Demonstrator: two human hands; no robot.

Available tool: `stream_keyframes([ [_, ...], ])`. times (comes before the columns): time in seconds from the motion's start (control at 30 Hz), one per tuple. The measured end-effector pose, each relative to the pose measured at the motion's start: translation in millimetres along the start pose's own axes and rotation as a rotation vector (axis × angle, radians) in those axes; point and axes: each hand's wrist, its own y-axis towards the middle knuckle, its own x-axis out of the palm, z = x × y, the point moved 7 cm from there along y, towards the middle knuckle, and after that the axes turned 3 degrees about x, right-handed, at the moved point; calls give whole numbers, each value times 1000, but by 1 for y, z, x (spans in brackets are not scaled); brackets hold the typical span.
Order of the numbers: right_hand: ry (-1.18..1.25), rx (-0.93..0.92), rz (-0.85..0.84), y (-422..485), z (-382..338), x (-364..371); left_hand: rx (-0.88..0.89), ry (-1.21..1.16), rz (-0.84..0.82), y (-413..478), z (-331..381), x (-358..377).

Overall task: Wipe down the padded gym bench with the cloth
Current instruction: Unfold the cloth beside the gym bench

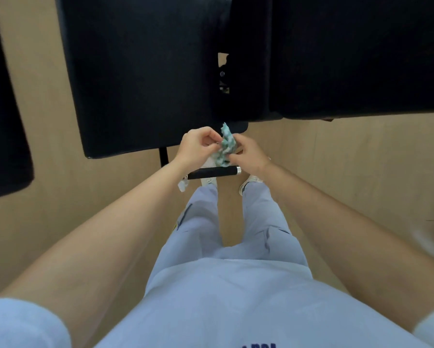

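A green-and-white patterned cloth (225, 144) is bunched up between both hands, just in front of the near edge of the bench. My left hand (198, 145) pinches its left side and my right hand (248, 153) grips its right side. The black padded gym bench spreads across the upper view: a seat pad (140, 76) on the left and a second pad (356, 56) on the right, with a gap and metal hardware (223, 74) between them. Both hands hover above the floor, apart from the padding.
A black foam-covered bar with a metal end cap (213, 172) lies low under my hands, beside a black upright post (163, 156). A white scrap (182, 185) lies on the tan floor by my shoes. Another dark pad (2, 116) fills the left edge.
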Motion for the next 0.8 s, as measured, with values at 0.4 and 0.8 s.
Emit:
stream_keyframes([
  [0.4, -91, 4, 350, -88, -62, -65, 410, 122, -157, -50, 139, -40],
  [0.8, -215, -369, 369, -174, -139, -125, 722, 434, -296, -92, 263, -37],
])
